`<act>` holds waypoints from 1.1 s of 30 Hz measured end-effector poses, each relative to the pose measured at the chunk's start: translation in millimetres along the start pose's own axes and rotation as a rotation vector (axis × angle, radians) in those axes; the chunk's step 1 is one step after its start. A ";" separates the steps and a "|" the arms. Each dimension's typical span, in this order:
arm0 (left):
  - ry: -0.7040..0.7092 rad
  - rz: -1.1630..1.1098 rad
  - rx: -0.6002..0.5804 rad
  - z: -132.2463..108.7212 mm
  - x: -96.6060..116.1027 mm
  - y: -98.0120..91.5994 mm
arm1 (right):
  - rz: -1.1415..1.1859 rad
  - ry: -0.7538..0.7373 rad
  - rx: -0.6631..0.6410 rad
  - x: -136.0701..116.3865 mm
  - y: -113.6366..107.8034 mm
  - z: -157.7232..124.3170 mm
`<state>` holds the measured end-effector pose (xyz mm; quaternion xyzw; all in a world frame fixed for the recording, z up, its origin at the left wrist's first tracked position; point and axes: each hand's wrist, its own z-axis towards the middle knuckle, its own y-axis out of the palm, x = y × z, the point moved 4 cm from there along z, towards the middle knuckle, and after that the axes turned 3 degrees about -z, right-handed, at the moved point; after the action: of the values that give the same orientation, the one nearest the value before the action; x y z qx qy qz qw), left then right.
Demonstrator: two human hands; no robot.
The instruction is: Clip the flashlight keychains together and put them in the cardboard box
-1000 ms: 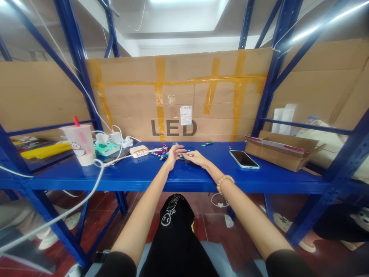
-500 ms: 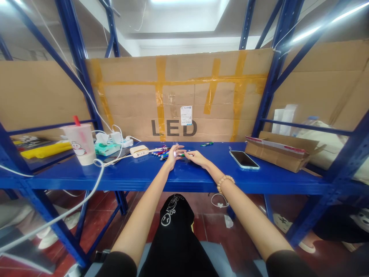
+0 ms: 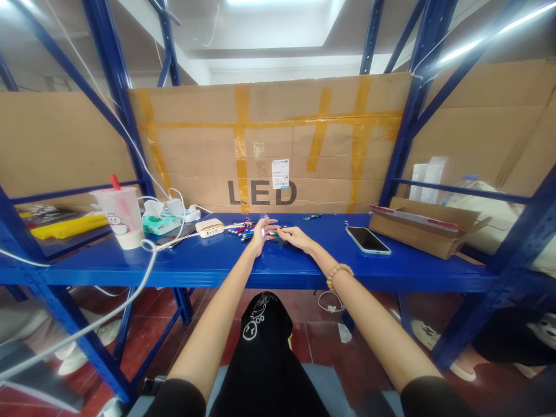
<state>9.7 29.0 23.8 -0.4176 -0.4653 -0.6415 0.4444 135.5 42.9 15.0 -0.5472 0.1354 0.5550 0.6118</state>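
Note:
My left hand [image 3: 261, 234] rests over the blue tabletop, some fingers stretched out and its lower fingers at a small pen [image 3: 274, 234] with a green part. Opposite it, my right hand [image 3: 296, 238] pinches the other end of that pen, mostly covered by the fingers. A loose pile of pens [image 3: 245, 230] in blue, red and other colours lies just left of and partly behind my left hand. Beyond my right hand, a green pen [image 3: 311, 217] lies alone near the cardboard.
On the left stand a drink cup [image 3: 119, 217] with a red straw, a tissue pack [image 3: 161, 224] and a cream power adapter [image 3: 210, 227] with white cables. To the right are a phone [image 3: 368, 240] and an open cardboard box [image 3: 423, 229]. A cardboard sheet [image 3: 195, 156] closes the back.

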 end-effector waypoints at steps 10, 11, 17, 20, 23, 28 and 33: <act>0.199 0.165 0.140 2.7 -0.1 -6.9 | -0.247 0.023 0.029 -5.6 3.4 -1.9; 0.242 0.202 0.162 2.4 0.5 -7.6 | -0.342 0.010 0.036 -5.8 3.7 -2.3; 0.286 0.285 0.223 2.9 -1.7 -11.6 | -0.396 -0.076 0.035 -1.3 7.1 0.1; 0.285 0.386 0.214 2.2 -2.0 -10.0 | -0.361 -0.153 0.033 -0.1 7.6 1.8; 0.317 0.571 0.134 2.2 -3.2 -3.6 | -0.427 -0.185 0.063 2.3 6.7 3.9; 0.407 0.787 0.054 4.4 -6.8 3.2 | -0.502 -0.248 0.071 6.6 7.9 8.1; 0.362 0.854 0.129 3.9 -5.0 0.8 | -0.506 -0.253 0.099 10.0 7.2 9.6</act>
<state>12.2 33.6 20.1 -0.4246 -0.2057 -0.4334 0.7678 128.8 54.6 7.1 -0.4594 -0.0558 0.4414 0.7687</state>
